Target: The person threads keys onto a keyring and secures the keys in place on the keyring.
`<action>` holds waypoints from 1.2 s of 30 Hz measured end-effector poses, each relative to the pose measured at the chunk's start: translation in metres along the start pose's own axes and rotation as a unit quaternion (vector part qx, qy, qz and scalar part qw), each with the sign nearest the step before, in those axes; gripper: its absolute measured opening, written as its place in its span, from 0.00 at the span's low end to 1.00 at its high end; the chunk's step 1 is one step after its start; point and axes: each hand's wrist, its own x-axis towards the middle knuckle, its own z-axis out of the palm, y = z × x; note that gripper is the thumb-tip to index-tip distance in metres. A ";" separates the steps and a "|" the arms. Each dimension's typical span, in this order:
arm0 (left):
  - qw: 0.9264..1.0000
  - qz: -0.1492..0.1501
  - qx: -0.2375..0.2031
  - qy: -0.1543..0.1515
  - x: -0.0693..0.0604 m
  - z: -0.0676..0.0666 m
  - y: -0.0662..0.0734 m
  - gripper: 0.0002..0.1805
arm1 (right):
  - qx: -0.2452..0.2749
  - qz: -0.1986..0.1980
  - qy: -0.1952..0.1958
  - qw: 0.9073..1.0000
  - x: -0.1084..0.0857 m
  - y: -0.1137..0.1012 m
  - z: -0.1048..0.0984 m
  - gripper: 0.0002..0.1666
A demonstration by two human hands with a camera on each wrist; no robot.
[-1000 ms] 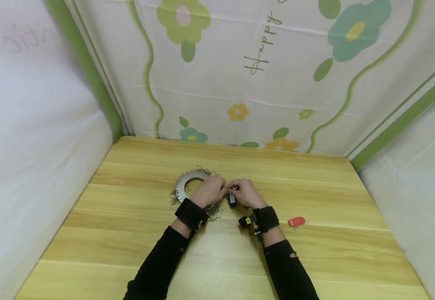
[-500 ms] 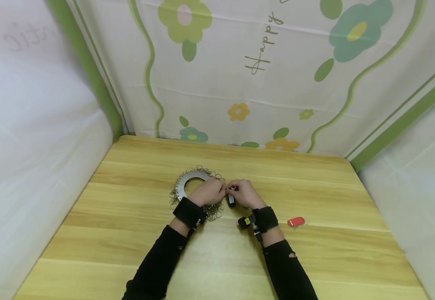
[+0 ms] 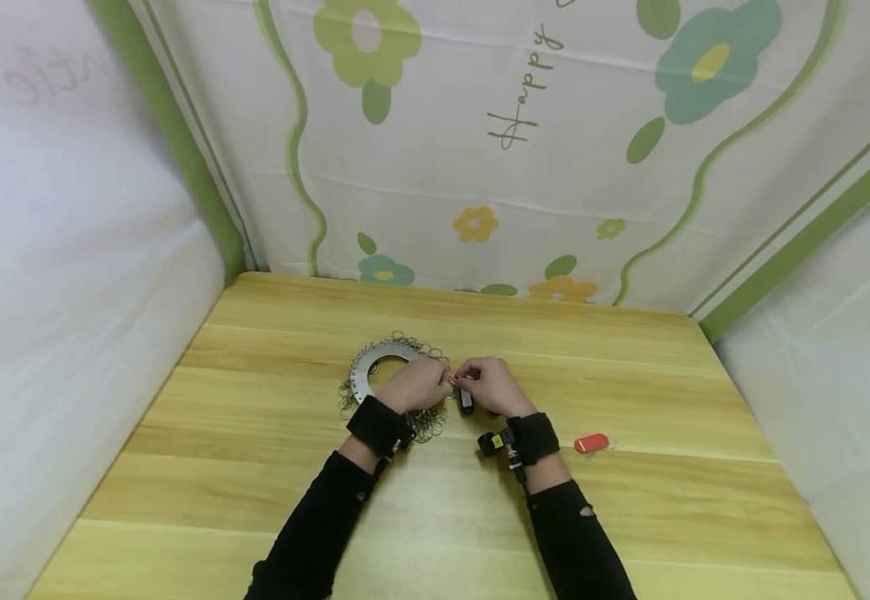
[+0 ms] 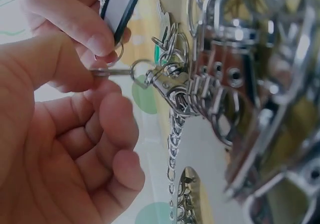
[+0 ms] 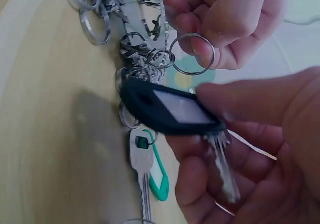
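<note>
Head view: left hand (image 3: 417,385) at the disc (image 3: 362,371), right hand (image 3: 497,388) just beside it. Left wrist: the left pinches a ring (image 4: 118,73) linked to a clasp (image 4: 167,84). Right wrist: the right pinches the black tag (image 5: 172,108) near that ring, beside a key (image 5: 224,171).

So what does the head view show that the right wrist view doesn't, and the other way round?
Only the head view shows the red tag lying off to the right and the black sleeves. Only the right wrist view clearly shows the green tag and the silver key beside it. Both show the black tag, the left fingers, the right fingers and the metal hoop, though the right wrist camera catches only part of the hoop.
</note>
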 end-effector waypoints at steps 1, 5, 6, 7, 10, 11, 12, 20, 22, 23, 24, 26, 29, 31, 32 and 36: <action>1.000 -0.001 0.004 0.004 0.000 0.001 0.000 0.08 | 0.005 0.005 -0.005 1.000 0.000 -0.001 0.000 0.04; 1.000 0.005 0.021 0.021 0.001 0.002 0.003 0.10 | 0.027 0.014 -0.024 0.999 -0.001 -0.004 0.001 0.04; 0.999 0.009 0.021 0.025 0.001 0.002 0.003 0.10 | 0.030 0.015 -0.026 0.999 -0.001 -0.004 0.001 0.04; 0.999 0.012 0.025 0.028 0.000 0.002 0.004 0.11 | 0.030 0.015 -0.026 0.999 -0.001 -0.004 0.002 0.04; 0.999 0.014 0.032 0.033 0.000 0.003 0.005 0.12 | 0.027 0.016 -0.021 0.999 -0.001 -0.003 0.003 0.04; 0.999 0.012 0.038 0.034 0.000 0.003 0.005 0.12 | 0.026 0.016 -0.019 0.999 -0.001 -0.003 0.003 0.04; 0.998 0.009 0.043 0.034 0.000 0.003 0.005 0.12 | 0.025 0.017 -0.016 0.999 0.000 -0.003 0.003 0.04; 0.997 -0.013 0.069 0.034 0.003 0.005 0.004 0.09 | 0.027 0.004 -0.012 1.000 0.000 -0.005 0.004 0.05; 0.997 -0.015 0.071 0.039 0.002 0.005 0.005 0.09 | 0.020 -0.005 -0.012 1.000 0.000 -0.006 0.004 0.05; 0.996 -0.015 0.074 0.043 0.002 0.005 0.005 0.09 | 0.015 -0.008 -0.012 1.000 0.000 -0.006 0.004 0.05; 0.996 -0.016 0.076 0.047 0.002 0.006 0.005 0.09 | 0.010 -0.013 -0.012 1.000 0.000 -0.006 0.004 0.05; 0.995 -0.020 0.081 0.053 0.002 0.006 0.006 0.10 | -0.002 -0.024 -0.014 1.000 0.000 -0.007 0.004 0.05; 0.994 -0.029 0.086 0.057 0.003 0.007 0.006 0.11 | -0.014 -0.030 -0.017 0.999 0.000 -0.009 0.003 0.05; 0.994 -0.036 0.084 0.054 0.003 0.007 0.007 0.12 | -0.016 -0.028 -0.018 0.999 0.000 -0.010 0.003 0.05; 0.995 -0.038 0.081 0.052 0.003 0.007 0.007 0.12 | -0.016 -0.024 -0.018 0.999 0.000 -0.010 0.003 0.05; 0.996 -0.041 0.068 0.039 0.003 0.007 0.007 0.14 | -0.007 -0.009 -0.008 1.000 0.001 -0.010 0.003 0.04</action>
